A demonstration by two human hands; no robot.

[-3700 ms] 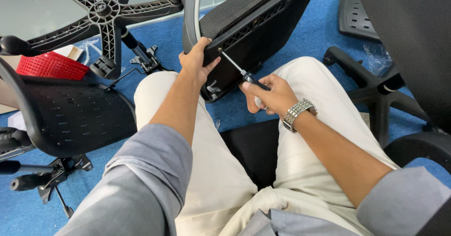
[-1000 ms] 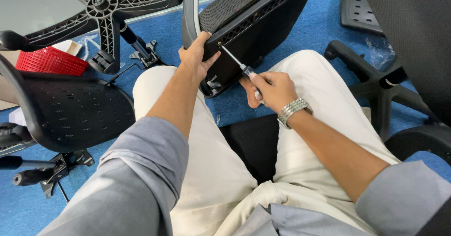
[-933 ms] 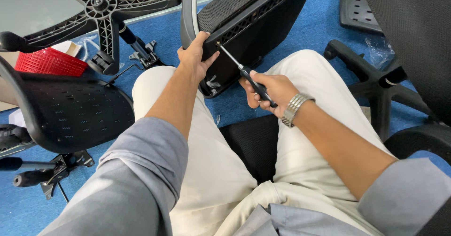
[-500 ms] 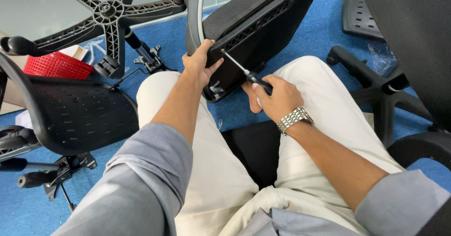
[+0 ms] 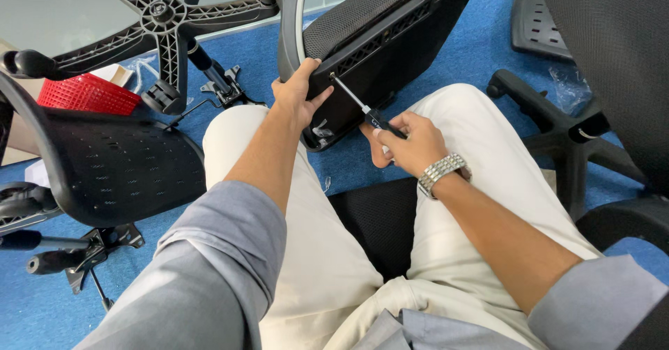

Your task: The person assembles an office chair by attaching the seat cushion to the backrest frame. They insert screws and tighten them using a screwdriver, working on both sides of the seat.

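An office floor: blue carpet (image 5: 446, 64), office-chair parts (image 5: 174, 22) strewn about.

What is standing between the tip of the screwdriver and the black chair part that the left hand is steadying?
Nothing visible. The screwdriver in the right hand runs in open air, and its tip already meets the black chair part beside the left hand, whose thumb lies just below the tip, not across it.

Blue carpet floor (image 5: 474, 50) spreads under even light. Left of it lies a black star-shaped chair base (image 5: 167, 16); below that base sits a red basket (image 5: 87, 96).
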